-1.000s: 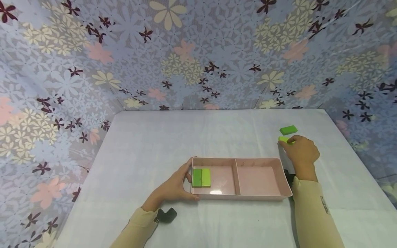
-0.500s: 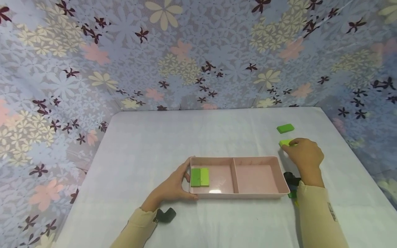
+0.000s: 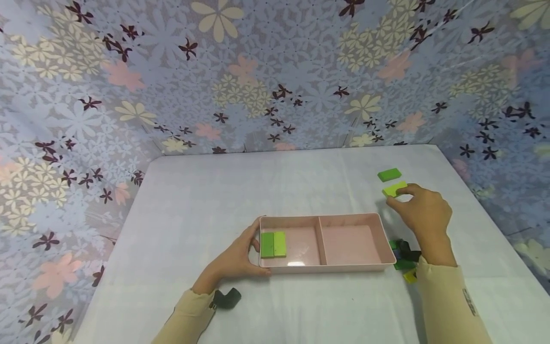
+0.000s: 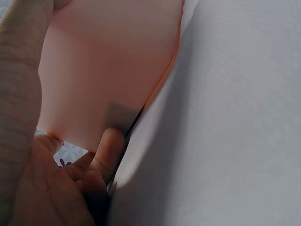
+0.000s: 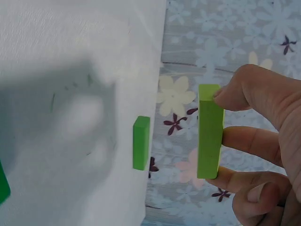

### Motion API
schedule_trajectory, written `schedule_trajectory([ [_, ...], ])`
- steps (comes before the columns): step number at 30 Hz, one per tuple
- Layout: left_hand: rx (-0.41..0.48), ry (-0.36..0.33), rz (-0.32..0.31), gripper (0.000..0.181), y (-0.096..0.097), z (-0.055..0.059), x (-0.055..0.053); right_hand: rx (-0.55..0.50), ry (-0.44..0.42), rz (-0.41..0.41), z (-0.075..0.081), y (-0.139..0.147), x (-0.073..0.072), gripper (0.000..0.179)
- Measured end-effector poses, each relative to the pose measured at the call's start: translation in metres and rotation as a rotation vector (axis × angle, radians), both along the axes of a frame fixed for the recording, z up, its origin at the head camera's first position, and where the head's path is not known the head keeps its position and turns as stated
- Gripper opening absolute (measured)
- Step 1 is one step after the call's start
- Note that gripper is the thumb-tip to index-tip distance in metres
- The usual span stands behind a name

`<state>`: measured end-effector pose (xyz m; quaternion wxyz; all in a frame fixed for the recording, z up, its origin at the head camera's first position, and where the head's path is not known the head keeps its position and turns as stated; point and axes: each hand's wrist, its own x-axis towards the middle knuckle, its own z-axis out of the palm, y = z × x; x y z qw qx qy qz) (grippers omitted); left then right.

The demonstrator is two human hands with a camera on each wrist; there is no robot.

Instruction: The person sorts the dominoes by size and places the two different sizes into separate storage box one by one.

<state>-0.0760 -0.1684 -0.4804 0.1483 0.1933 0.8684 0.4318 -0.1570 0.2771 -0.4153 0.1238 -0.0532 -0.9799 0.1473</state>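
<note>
a person's right hand (image 3: 427,212), at the right of the head view, clamps a lime block (image 3: 394,189) between thumb and fingers, holding it above a white-covered table (image 3: 206,196). in the right wrist view, right of centre, the thumb meets the block's upper end, one finger touches its side and another its lower end. a green block (image 3: 389,175) lies on the table just beyond, in the right of the head frame above the hand. at lower centre, the left hand (image 3: 236,258) grips the left end of a pink tray (image 3: 352,243), thumb along the near side, fingers toward the far corner. a divider splits the tray in two; a pair of blocks (image 3: 280,244), one green and one lime, lies side by side at the left end of the left compartment. just beside the tray's right end, green, blue and yellow pieces (image 3: 404,264) sit partly hidden by a black object (image 3: 406,251) near the right cuff. flowered cloth (image 3: 258,57) fills the upper frame.
</note>
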Motion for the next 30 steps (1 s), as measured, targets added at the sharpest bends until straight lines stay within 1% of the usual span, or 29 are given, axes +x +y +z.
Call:
schedule_trajectory([
  [8, -0.001, 0.009, -0.005, 0.13, 0.0, 0.0, -0.002, 0.055, 0.184, 0.11, 0.01, -0.015, 0.01, 0.042],
  [12, -0.001, 0.008, -0.006, 0.129, 0.0, 0.0, -0.001, 0.071, 0.249, 0.161, 0.014, -0.022, 0.016, 0.04],
  [14, 0.003, 0.008, -0.009, 0.129, -0.001, 0.0, -0.001, 0.063, 0.252, 0.179, 0.015, -0.025, 0.019, 0.039],
  [20, 0.008, 0.019, -0.012, 0.129, -0.002, -0.001, 0.0, 0.03, 0.216, 0.247, 0.019, -0.035, 0.025, 0.038],
  [25, 0.025, 0.027, -0.01, 0.129, -0.001, -0.001, -0.002, 0.035, 0.245, 0.291, 0.019, -0.036, 0.029, 0.035],
  [30, 0.014, 0.023, -0.005, 0.129, -0.002, -0.002, -0.002, 0.044, 0.272, 0.309, 0.021, -0.038, 0.034, 0.035],
])
